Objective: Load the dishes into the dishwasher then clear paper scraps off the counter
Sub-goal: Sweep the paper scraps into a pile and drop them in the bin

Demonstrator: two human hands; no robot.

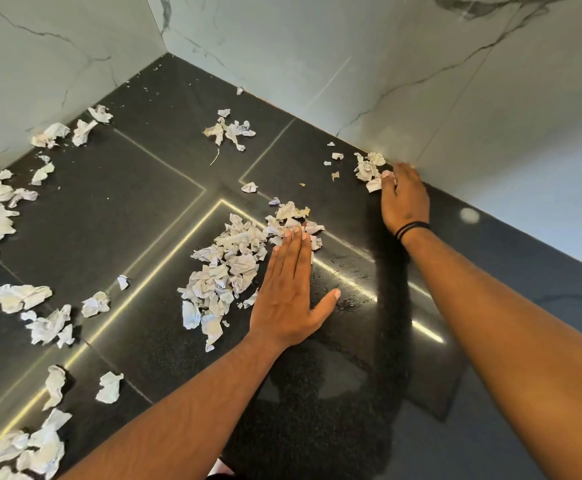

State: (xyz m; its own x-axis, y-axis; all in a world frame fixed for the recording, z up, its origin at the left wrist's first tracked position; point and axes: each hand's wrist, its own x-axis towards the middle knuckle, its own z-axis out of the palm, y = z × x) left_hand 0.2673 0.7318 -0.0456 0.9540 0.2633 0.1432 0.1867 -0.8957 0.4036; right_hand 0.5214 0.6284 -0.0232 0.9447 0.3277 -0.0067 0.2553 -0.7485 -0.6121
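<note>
The left hand [288,292] lies flat on the dark, glossy worktop [352,341], fingers straight and together, thumb spread out to the right, its fingertips touching the far edge of a heap of crumpled paper scraps [229,268] that lies just to its left. The right hand [404,195] reaches farther out, to where the worktop meets the marble wall [456,98]; its fingers look fairly straight and rest against a small clump of scraps [369,169] at the wall's foot, though whether they pinch any paper cannot be told. A dark band [412,229] circles the right wrist. More scraps lie scattered well apart from both hands: a small cluster [230,129] toward the far corner, several pieces along the left wall [57,133], and many larger crumpled pieces [36,306] across the left and near-left part of the worktop. Bright strips of reflected light cross the worktop's surface.
</note>
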